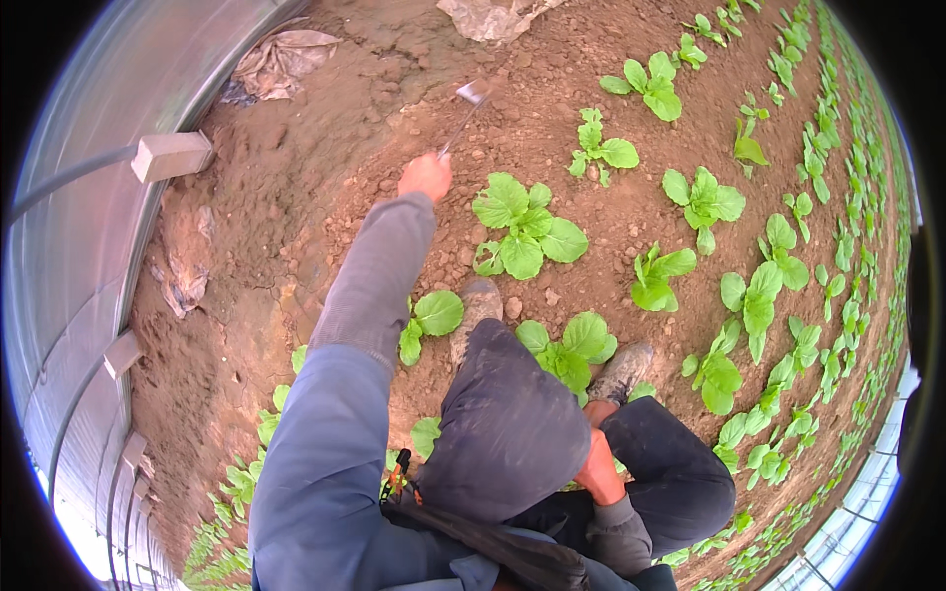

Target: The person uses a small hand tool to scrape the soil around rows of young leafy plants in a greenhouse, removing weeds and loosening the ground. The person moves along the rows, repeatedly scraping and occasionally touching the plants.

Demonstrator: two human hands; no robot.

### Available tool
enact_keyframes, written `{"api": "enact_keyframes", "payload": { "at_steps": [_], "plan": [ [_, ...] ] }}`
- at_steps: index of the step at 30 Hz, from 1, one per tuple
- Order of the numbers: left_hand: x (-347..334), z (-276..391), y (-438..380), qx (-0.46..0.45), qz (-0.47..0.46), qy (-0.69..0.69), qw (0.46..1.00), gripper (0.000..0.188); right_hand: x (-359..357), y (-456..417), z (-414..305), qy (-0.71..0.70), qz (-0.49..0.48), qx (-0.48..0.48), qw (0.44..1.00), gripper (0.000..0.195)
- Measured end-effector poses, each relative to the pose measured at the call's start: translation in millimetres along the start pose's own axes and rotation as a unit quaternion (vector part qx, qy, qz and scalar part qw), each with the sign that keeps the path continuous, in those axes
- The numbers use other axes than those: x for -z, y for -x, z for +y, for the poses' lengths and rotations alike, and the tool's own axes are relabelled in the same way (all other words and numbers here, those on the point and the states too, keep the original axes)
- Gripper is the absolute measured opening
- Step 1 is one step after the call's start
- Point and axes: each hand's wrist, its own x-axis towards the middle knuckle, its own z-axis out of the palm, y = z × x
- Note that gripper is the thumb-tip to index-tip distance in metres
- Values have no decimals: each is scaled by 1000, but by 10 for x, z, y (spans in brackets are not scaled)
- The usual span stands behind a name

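Observation:
My left hand is stretched far forward and closed around a small hand hoe. The hoe's thin metal shaft leads from my fist to a blurred blade at the loose soil. Its handle is hidden in my grip. Just right of that hand grows a broad leafy green plant with holes in some leaves. My right hand is down between my legs, beside my knee; its fingers are mostly hidden. Another leafy plant stands between my muddy shoes.
Rows of leafy seedlings run along the right. At left is a plastic-film greenhouse wall with curved pipes and blocks at its foot. Crumpled plastic sheeting lies on the soil. A seedling grows beside my left shoe.

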Motion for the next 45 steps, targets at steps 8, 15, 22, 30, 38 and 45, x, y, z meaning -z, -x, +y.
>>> {"api": "enact_keyframes", "payload": {
  "at_steps": [8,15,22,30,38,45],
  "plan": [
    [-177,518,-409,8,-8,4,1000,52,60,-66,-115,-31,-8,-19,999,55],
    [-66,-78,-136,24,4,-78,997,52,80,-45,-200,-52,10,-32,998,59],
    [95,-833,207,31,5,-118,993,51,63,9,-184,4,3,-30,1000,57],
    [286,-2117,1247,88,6,-141,986,52,41,33,-231,5,1,-3,1000,53],
    [277,-2714,2312,179,21,-119,976,49,37,71,-235,1,3,13,1000,44],
    [115,-2163,1896,131,72,-57,987,46,68,45,-178,-22,0,4,1000,40]
  ]
}}
